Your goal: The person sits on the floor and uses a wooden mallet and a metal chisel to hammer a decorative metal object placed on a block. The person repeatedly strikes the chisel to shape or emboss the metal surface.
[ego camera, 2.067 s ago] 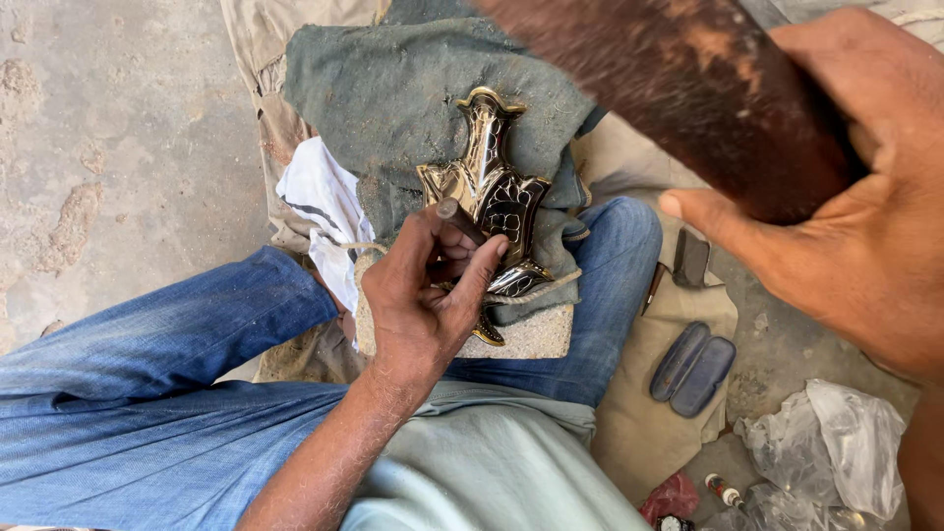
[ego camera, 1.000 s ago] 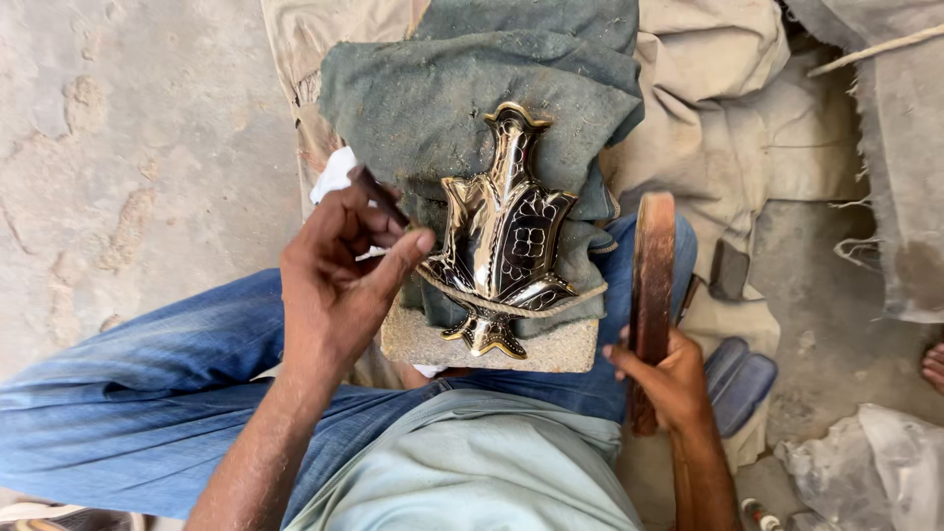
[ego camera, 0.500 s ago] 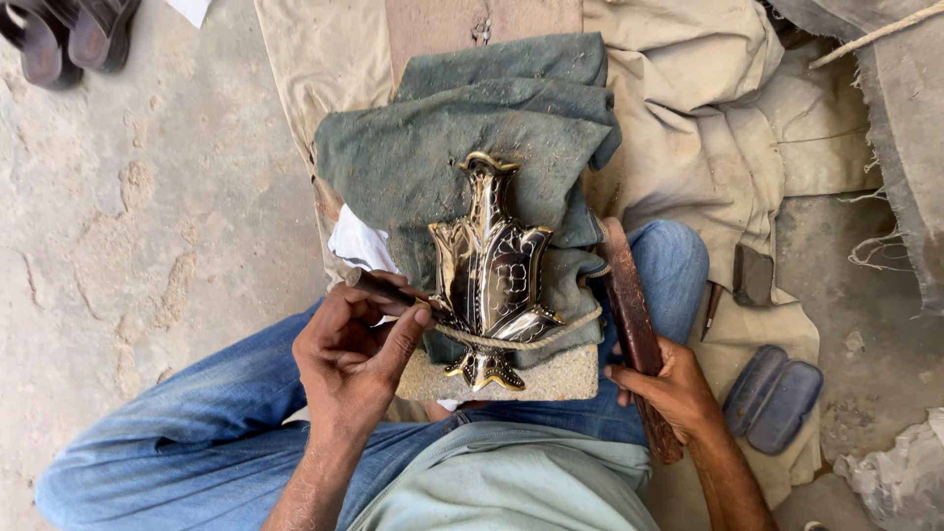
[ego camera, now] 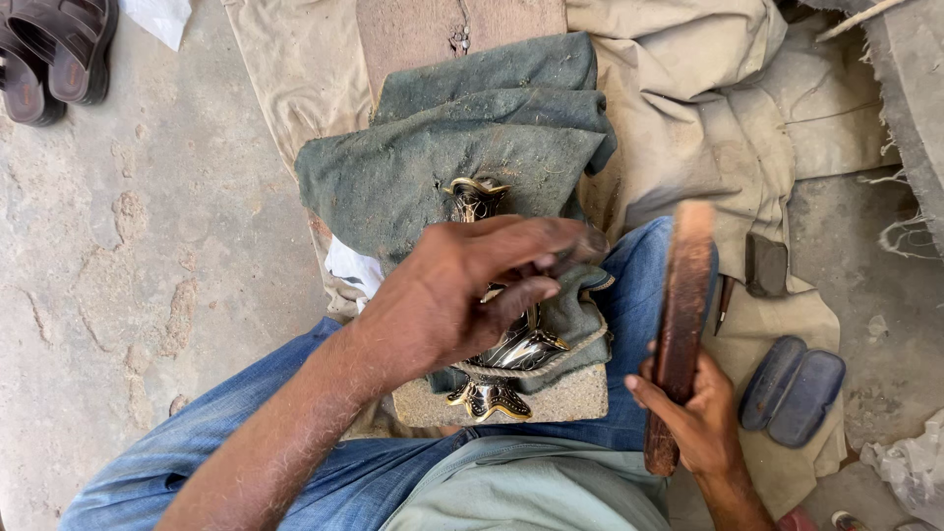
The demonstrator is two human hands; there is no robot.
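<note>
A dark metal ornament with gold trim (ego camera: 495,359) lies on a block (ego camera: 551,403) across my lap, bedded in a grey-green cloth (ego camera: 462,157). My left hand (ego camera: 472,290) reaches over the ornament's middle with fingers pinched on a small thin tool, whose tip I cannot make out. To the right, my right hand (ego camera: 698,413) grips the lower end of a brown wooden mallet (ego camera: 678,305), held upright beside the block. Only the ornament's top and base show around my left hand.
Beige cloth (ego camera: 688,88) covers the ground behind the block. A dark blue case (ego camera: 792,383) and a small dark block (ego camera: 765,264) lie at right. Dark sandals (ego camera: 54,54) sit at top left on the concrete floor (ego camera: 128,246). White plastic (ego camera: 910,467) lies at the lower right.
My left hand has moved from the ornament's left side to over its middle. The right hand has raised the wooden mallet upright. The view has shifted slightly.
</note>
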